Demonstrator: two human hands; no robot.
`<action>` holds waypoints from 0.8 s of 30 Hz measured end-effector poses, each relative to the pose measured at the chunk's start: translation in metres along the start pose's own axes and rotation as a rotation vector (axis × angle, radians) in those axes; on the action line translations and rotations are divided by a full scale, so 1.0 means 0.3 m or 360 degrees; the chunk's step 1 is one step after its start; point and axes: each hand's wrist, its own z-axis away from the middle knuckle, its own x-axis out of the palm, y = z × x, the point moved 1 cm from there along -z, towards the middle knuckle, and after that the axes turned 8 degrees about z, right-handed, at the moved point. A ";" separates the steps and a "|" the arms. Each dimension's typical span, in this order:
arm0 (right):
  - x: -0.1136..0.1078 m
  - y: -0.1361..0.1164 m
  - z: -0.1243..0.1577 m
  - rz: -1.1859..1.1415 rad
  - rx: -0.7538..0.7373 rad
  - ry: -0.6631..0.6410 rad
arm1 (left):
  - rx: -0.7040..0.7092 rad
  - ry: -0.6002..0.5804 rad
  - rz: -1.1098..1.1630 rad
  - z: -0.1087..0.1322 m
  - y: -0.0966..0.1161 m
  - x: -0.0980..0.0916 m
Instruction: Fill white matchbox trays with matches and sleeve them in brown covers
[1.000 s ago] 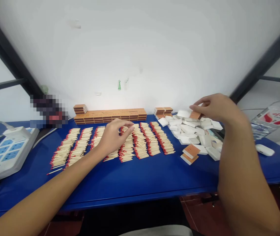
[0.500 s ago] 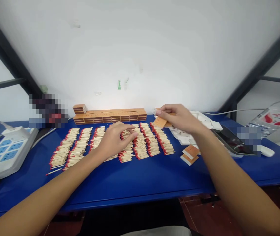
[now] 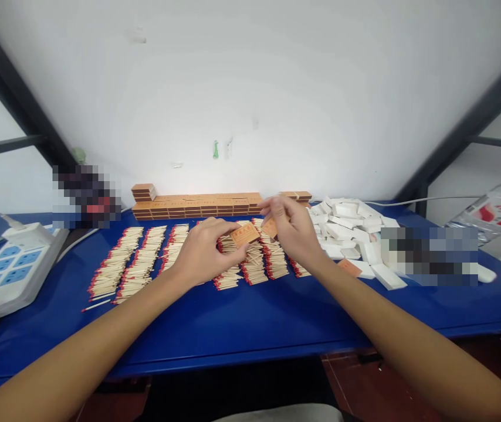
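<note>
Both hands meet over the rows of red-tipped matches (image 3: 145, 261) on the blue table (image 3: 241, 328). My left hand (image 3: 204, 252) pinches an orange matchbox sleeve (image 3: 244, 235) at its left end. Just to the right, my right hand (image 3: 292, 231) is closed on another orange matchbox piece (image 3: 270, 227), its fingers curled round it. The two pieces nearly touch. Part of the match rows lies hidden under the hands.
A wall of stacked orange matchboxes (image 3: 197, 206) runs along the back. A heap of white inner trays (image 3: 351, 225) lies at the right, with a white mouse (image 3: 486, 273) beyond. A blue-and-white power strip (image 3: 4, 272) sits at the left.
My right hand has carried an orange matchbox from the white heap leftwards to the middle. My left hand has lifted off the matches and taken hold of the sleeve.
</note>
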 end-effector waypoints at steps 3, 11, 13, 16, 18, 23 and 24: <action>0.000 -0.005 -0.001 -0.0070 0.0058 0.0144 | 0.0049 -0.0047 0.0030 0.002 0.002 0.006; 0.080 -0.031 0.052 -0.0329 0.0031 0.0203 | 0.0111 -0.0029 0.0104 0.007 0.027 0.024; 0.096 -0.028 0.062 -0.0352 0.0037 0.0217 | 0.0091 0.0017 0.0157 0.009 0.026 0.022; 0.111 -0.026 0.076 -0.0301 0.0049 0.0230 | 0.0072 0.0047 0.0204 0.012 0.022 0.023; 0.117 -0.029 0.083 -0.0260 0.0049 0.0216 | 0.0075 0.0045 0.0209 0.013 0.021 0.025; 0.111 -0.037 0.086 -0.0201 0.0027 0.0083 | -0.0020 0.0055 0.0218 0.009 0.021 0.016; 0.103 -0.037 0.081 -0.0185 -0.0001 0.0033 | -0.0056 0.0041 0.0226 0.006 0.020 0.009</action>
